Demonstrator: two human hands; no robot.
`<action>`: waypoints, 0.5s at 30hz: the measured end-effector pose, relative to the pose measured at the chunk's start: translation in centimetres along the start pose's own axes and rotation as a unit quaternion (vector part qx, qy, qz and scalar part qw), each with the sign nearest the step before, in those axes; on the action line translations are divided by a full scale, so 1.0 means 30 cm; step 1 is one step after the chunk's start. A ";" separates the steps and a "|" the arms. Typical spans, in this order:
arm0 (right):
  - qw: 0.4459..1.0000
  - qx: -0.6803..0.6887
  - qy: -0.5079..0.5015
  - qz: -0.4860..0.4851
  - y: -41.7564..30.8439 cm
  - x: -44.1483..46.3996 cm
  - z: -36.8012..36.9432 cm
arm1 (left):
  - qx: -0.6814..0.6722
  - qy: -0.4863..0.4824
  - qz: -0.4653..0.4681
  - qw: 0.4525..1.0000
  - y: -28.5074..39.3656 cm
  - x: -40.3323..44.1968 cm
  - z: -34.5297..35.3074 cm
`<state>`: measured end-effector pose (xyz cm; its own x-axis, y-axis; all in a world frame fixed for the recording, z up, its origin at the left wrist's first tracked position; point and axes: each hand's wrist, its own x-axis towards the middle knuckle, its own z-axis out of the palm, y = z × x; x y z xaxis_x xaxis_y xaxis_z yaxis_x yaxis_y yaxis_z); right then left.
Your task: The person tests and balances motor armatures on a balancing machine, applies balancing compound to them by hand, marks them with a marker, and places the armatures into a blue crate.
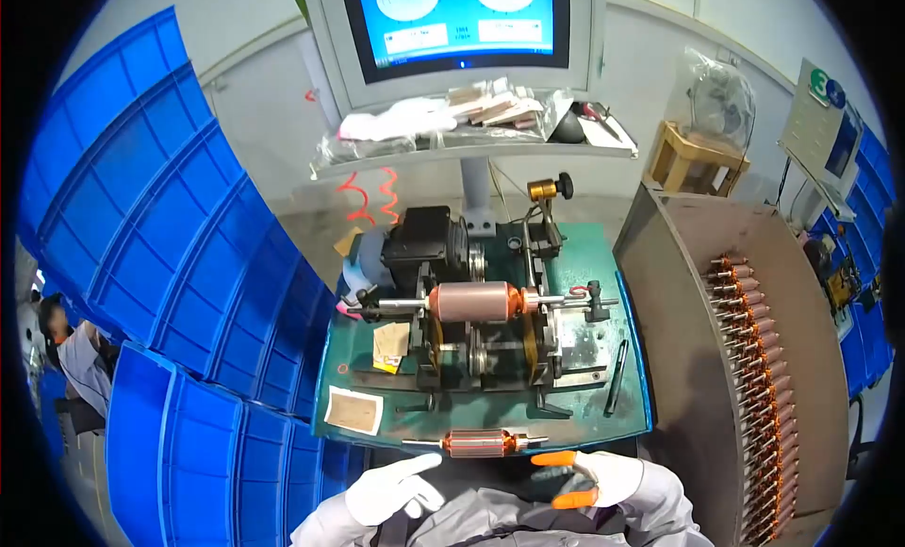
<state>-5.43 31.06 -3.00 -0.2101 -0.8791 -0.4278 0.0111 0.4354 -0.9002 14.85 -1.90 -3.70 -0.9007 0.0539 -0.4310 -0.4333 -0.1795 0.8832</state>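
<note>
Ribbed, glossy blue plastic bins [193,424] rise left of the left hand [385,492]. Beyond both hands, a smooth green worktop [586,250] carries a black-and-steel machine [424,238], bearing a satin cylindrical rotor [471,302]. The near rotor [476,443], striped metal with coppery windings and slim shaft, lies just ahead of and between the white-gloved hands. The left hand's fingers are loosely spread; the right hand [611,477] parts its orange-tipped fingers.

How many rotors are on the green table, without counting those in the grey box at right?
2: one rotor rests across the machine; the other rotor lies along the near edge of the green table.
</note>
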 end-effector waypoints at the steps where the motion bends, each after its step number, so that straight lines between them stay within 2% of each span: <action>1: 0.999 -0.031 0.028 -0.015 -0.042 0.015 -0.004 | -0.059 0.005 0.019 0.998 0.099 -0.009 0.060; 2: 0.996 -0.059 0.056 -0.028 -0.103 0.037 0.000 | -0.045 -0.061 0.160 0.984 0.111 0.004 0.073; 3: 0.973 -0.168 0.118 -0.102 -0.113 0.094 0.000 | -0.067 -0.087 0.192 0.975 0.131 0.008 0.081; 4: 0.950 -0.178 0.195 -0.168 -0.099 0.161 0.027 | -0.053 -0.101 0.192 0.975 0.168 0.013 0.083; 6: 0.869 -0.403 0.186 -0.220 -0.129 0.283 0.017 | -0.024 -0.127 0.194 0.972 0.241 0.021 0.086; 7: 0.859 -0.422 0.166 -0.236 -0.132 0.337 0.030 | 0.021 -0.127 0.220 0.967 0.296 0.034 0.095; 8: 0.855 -0.478 0.123 -0.159 -0.142 0.377 0.056 | 0.067 -0.127 0.245 0.959 0.358 0.043 0.111; 10: 0.833 -0.540 0.076 -0.092 -0.156 0.403 0.111 | 0.118 -0.009 0.227 0.967 0.485 0.052 0.210; 11: 0.824 -0.554 0.085 -0.075 -0.139 0.429 0.140 | 0.260 0.040 0.291 0.920 0.526 0.091 0.195; 12: 0.815 -0.570 0.094 -0.055 -0.113 0.458 0.156 | 0.392 0.089 0.347 0.847 0.570 0.135 0.181; 14: 0.801 -0.587 0.107 -0.050 -0.086 0.490 0.181 | 0.559 0.175 0.356 0.728 0.682 0.197 0.233; 15: 0.789 -0.601 0.111 -0.059 -0.068 0.506 0.197 | 0.623 0.187 0.335 0.682 0.706 0.245 0.233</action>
<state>-2.88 15.68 -8.13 -0.3077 -0.9296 -0.2027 -0.9290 0.3396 -0.1470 -1.16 1.57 13.14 -0.9390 0.0733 0.3361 0.1729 0.9452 0.2770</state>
